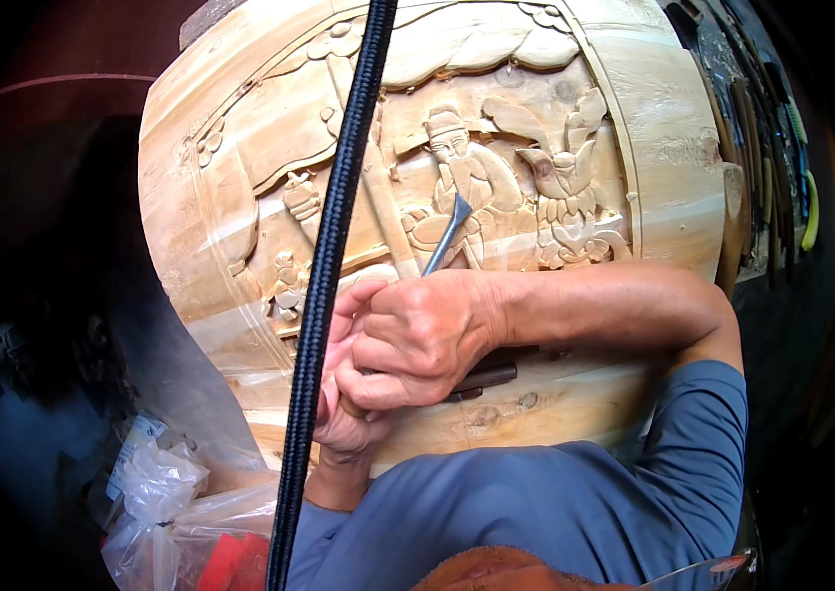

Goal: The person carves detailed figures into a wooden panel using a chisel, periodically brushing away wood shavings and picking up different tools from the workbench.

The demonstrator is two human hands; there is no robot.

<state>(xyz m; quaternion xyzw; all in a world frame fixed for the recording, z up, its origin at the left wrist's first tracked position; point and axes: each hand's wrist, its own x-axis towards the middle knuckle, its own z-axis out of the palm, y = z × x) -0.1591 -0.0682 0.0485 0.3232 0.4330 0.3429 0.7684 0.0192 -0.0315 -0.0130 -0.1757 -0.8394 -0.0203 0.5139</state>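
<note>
We see both hands bunched low-centre on a big pale wood panel (654, 128), carved in relief. The right hand (417, 340) comes in from the right, forearm lying across the panel's lower band, fingers curled fully closed over the tool's grip. The left hand (343, 394) sits under and just left of it, fingers wrapped round the same grip from below (mostly hidden by the right hand, so how tight it is we can't tell).

The tool is a gouge (449, 234): grey metal shank rising out of the right fist, long axis running up and slightly right, away from the fingers. Its flared tip touches the carving at the robed figure (462, 167), about waist height. So the cutting end lies above the hands, up the panel; the right hand is the nearer one to the blade, the left sits further back on the handle.

Right of the figure, a carved flower (565, 187). A black cord (334, 266) hangs across the view close to the camera, passing in front of the left hand. More tools (767, 128) lie in a row at the far right edge. Clear bags (156, 492) sit lower left.
</note>
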